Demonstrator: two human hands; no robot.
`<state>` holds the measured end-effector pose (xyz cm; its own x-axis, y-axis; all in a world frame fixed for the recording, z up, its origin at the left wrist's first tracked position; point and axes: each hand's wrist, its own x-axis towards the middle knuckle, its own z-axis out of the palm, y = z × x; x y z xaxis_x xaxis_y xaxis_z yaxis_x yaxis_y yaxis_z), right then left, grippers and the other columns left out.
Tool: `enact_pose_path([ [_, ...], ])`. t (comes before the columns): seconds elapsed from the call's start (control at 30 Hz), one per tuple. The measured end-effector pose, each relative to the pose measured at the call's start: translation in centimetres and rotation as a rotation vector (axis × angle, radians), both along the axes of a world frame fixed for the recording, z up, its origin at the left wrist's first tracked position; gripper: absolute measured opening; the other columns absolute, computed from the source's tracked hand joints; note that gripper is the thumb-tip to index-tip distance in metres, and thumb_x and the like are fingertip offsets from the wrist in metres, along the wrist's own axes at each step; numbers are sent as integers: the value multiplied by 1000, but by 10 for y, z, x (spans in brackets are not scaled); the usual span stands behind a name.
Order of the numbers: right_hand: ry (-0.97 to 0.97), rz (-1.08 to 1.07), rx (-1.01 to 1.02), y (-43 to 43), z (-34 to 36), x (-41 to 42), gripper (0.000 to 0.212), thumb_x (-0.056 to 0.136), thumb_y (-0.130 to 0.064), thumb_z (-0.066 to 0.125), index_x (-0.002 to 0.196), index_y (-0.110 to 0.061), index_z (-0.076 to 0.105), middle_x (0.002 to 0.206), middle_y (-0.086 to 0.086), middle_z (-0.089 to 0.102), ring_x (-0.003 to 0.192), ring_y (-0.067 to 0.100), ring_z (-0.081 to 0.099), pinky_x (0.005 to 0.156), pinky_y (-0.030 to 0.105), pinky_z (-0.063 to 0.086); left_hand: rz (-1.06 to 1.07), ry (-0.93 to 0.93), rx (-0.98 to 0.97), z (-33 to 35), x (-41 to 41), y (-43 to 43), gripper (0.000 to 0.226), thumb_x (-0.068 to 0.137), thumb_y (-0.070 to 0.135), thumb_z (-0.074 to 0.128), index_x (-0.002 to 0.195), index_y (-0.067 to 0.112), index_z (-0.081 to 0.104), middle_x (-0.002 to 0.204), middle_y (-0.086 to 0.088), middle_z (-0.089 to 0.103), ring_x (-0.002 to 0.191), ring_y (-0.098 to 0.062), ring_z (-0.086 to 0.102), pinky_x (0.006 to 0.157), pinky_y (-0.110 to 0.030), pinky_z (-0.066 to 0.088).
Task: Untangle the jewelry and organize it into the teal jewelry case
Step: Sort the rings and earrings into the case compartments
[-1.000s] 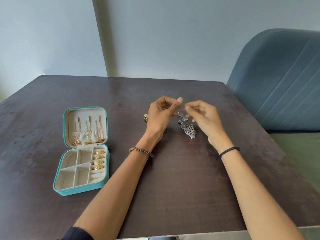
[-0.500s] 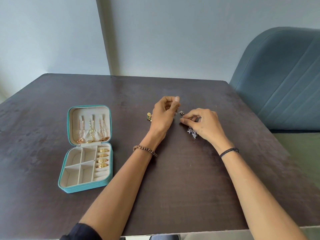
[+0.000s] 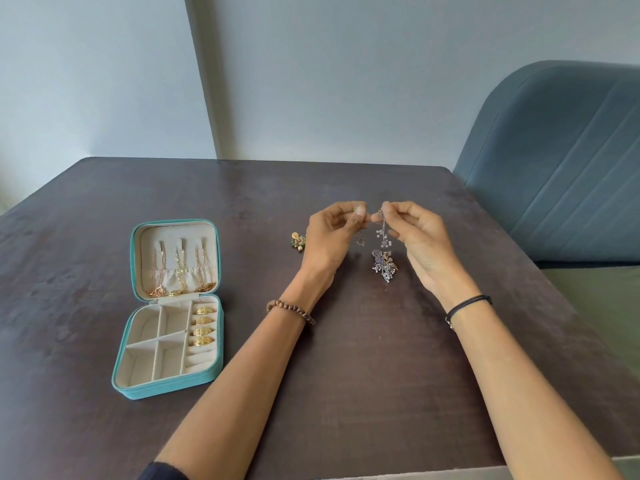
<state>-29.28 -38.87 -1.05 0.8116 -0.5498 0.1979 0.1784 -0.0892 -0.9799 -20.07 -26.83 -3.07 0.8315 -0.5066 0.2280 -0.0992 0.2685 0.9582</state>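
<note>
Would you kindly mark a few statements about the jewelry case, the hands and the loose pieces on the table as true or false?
1. The teal case lies open on the table. True.
2. Four gold rings sit in the case's ring slots. True.
3. The right hand lies flat on the table. False: it pinches a dangling silver strand.
4. The gold earring lies right of the right hand. False: it lies on the table left of the left hand.
5. The left hand pinches a small silver piece. True.
</note>
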Motion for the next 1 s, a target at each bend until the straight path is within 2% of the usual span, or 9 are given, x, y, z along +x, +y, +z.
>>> enact_pose_path([
  [0.1,-21,36,98,0,1,0,12,98,-19,63,102,-9,67,97,10,76,94,21,69,86,30,49,-25,13,-4,1,-1,0,24,98,21,66,113,4,70,94,-10,78,87,-15,74,77,-23,55],
  [0.23,-51,54,229,1,5,-2,8,99,-11,60,104,-8,65,93,12,74,73,12,61,70,23,50,-27,26,-4,1,-1,0,24,97,19,67,114,3,71,96,-11,78,86,-15,73,77,-23,54],
  [0.3,-36,37,244,1,5,-1,10,98,-9,60,107,-7,65,90,11,74,69,10,57,61,20,46,-42,59,-19,2,-2,1,25,95,17,69,113,0,70,95,-12,78,81,-13,73,75,-21,54],
  [0.37,-17,28,262,0,5,-1,11,98,-8,60,107,-7,66,88,10,74,67,9,56,58,19,43,-53,97,-32,4,-3,2,26,93,16,71,111,-2,71,95,-15,77,77,-13,72,70,-18,53],
  [0.53,34,17,362,-3,5,-2,12,96,-5,62,106,-4,68,91,16,74,67,10,58,61,18,50,-48,129,-34,3,0,4,22,90,19,74,105,2,74,91,-14,77,81,-18,71,74,-25,51],
  [0.7,95,-30,318,-5,1,-3,23,98,-19,63,109,1,68,90,14,75,78,11,71,68,21,50,-36,90,-5,3,-1,3,24,89,14,75,106,-2,72,83,-10,75,73,-10,71,67,-16,52],
  [0.87,111,-2,331,-9,6,-6,31,94,-25,68,108,2,69,99,16,76,91,16,74,78,23,56,-34,54,24,2,-3,2,25,89,13,76,108,-2,71,80,-5,75,72,-9,71,67,-17,53],
  [1.0,123,36,262,-9,6,-10,33,86,-9,75,116,5,68,106,18,75,105,23,72,86,25,55,-9,70,19,3,-1,3,21,89,17,77,105,4,74,83,-7,76,74,-12,71,66,-17,52],
])
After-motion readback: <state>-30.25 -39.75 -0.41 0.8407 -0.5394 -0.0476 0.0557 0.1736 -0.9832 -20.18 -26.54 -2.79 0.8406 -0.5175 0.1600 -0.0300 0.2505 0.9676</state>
